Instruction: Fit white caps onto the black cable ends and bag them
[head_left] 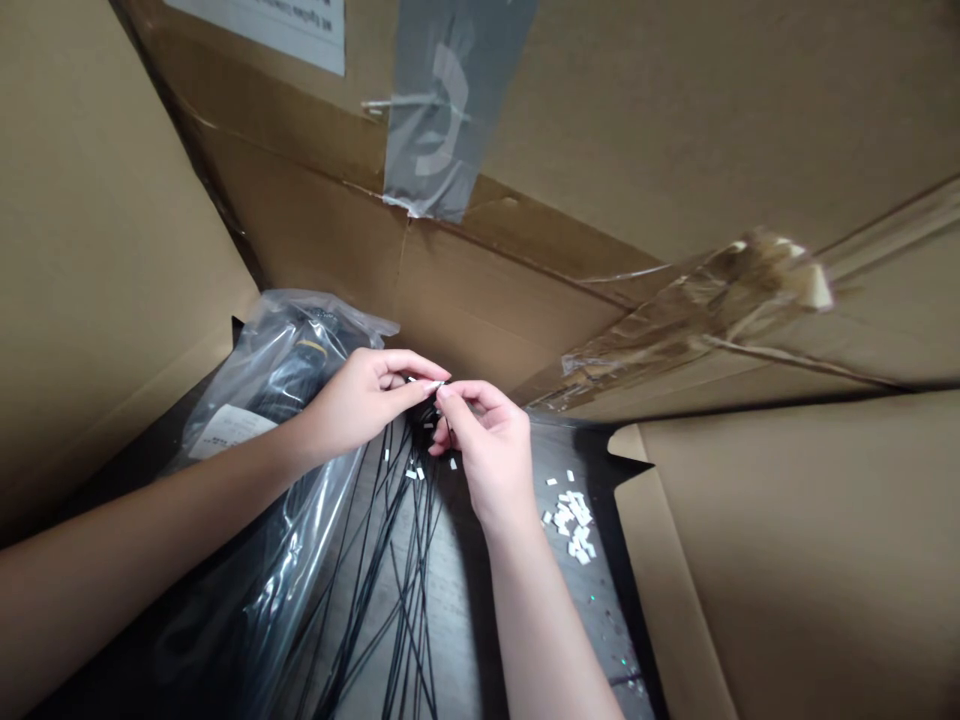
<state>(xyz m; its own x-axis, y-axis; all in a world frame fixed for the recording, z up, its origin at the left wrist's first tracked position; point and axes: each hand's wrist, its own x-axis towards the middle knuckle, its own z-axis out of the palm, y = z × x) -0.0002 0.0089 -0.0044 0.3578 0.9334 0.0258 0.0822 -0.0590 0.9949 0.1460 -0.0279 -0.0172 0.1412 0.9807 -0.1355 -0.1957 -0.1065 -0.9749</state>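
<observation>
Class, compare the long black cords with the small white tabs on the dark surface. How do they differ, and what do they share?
The black cords are long, thin and dark, while the white tabs are short, pale and flat-looking. The cords run in long, crossing lines toward the hands, while most tabs sit in a loose cluster beside the right hand. Both lie on the dark surface, and a few tabs lie near the cords.
</observation>
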